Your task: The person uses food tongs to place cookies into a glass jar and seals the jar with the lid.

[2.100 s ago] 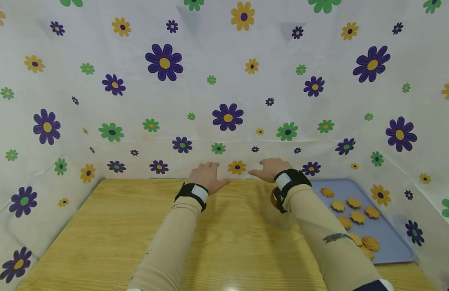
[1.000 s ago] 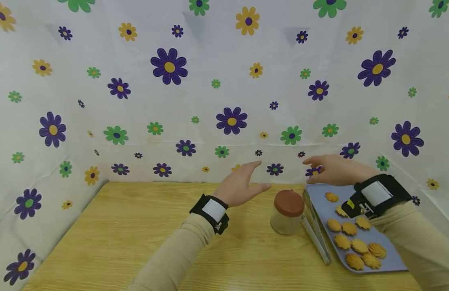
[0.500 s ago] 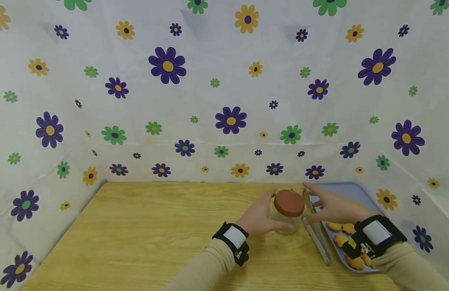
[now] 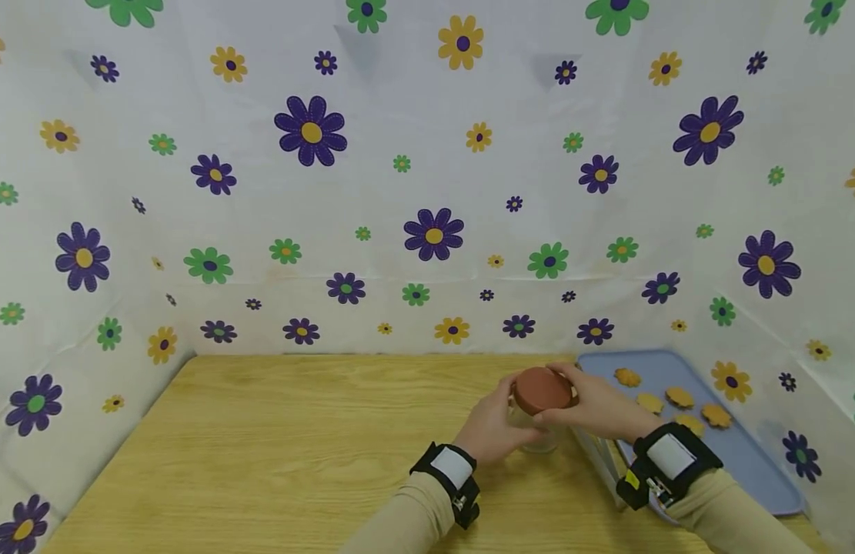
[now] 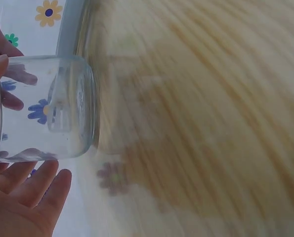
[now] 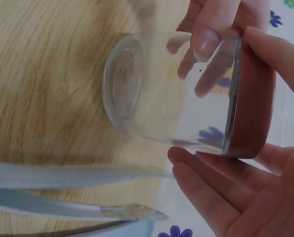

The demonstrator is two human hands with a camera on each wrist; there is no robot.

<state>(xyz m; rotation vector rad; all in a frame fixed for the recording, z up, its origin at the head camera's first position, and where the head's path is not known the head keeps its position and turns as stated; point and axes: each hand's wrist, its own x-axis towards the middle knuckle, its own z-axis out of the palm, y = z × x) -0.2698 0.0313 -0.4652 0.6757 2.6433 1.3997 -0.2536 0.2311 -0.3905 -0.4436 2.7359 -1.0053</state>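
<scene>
A clear glass jar (image 6: 161, 94) with a red-brown lid (image 4: 542, 390) stands upright on the right half of the table. My left hand (image 4: 492, 431) grips the glass body from the left, its thumb pressed to the near side. From the right, my right hand (image 4: 600, 404) holds the lid between thumb and fingers. In the right wrist view the lid sits on the jar's mouth. Nothing shows inside the glass. Whether the base touches the wood cannot be told.
Metal tongs (image 6: 77, 176) lie just right of the jar, partly under my right hand. Beyond them is a blue-grey tray (image 4: 753, 469) with several cookies (image 4: 679, 397). Flower-print cloth (image 4: 372, 192) hangs behind and on both sides of the wooden table (image 4: 295, 446).
Both hands were raised at the back, then came down and apart. My left hand reached the jar first and took hold of it; my right hand moved left from the tray and took the lid.
</scene>
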